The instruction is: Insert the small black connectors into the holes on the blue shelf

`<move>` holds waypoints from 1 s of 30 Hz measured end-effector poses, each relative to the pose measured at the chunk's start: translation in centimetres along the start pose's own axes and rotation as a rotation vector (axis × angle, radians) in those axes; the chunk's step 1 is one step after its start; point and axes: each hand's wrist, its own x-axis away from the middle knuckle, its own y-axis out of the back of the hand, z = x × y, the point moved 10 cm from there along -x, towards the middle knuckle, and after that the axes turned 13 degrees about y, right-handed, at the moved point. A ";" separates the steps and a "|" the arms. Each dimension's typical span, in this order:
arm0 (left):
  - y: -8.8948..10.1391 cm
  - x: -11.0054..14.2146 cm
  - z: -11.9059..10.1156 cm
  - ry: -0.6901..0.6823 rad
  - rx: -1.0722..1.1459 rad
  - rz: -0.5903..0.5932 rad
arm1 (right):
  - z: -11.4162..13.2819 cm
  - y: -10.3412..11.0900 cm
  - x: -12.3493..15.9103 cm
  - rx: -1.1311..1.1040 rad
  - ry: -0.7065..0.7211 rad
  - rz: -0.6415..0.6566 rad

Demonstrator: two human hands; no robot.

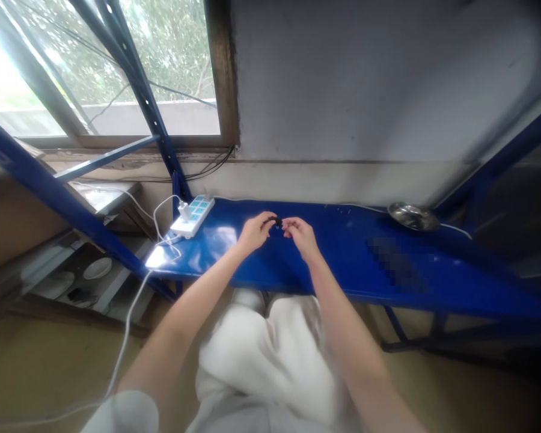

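Observation:
Over the blue shelf point(342, 264), my left hand point(256, 231) is closed on a small dark object point(277, 222), too small to name. My right hand point(301, 236) is just to the right of it, with thumb and fingertips pinched together at the object's right side. Whether the right fingertips grip part of the object or something smaller cannot be made out. Both hands are above the middle of the shelf, with the forearms reaching forward from my lap.
A white power strip point(193, 218) with a plug and white cable is at the shelf's left end. A shiny metal dish point(413, 216) lies at the back right. Blue uprights point(137, 78) rise by the window. A blurred dark patch point(394, 261) is on the right.

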 end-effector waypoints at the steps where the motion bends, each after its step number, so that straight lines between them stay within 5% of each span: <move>1: -0.1 0.0 -0.1 0.007 0.016 0.002 | -0.3 0.0 0.1 -0.050 -0.027 -0.023; 16: -1.2 0.1 -2.3 -0.010 -0.025 0.039 | 1.6 1.8 0.4 -0.088 -0.027 -0.071; 30: -1.8 -0.3 -1.4 0.049 0.064 0.067 | 3.6 2.5 -0.2 0.083 0.118 0.089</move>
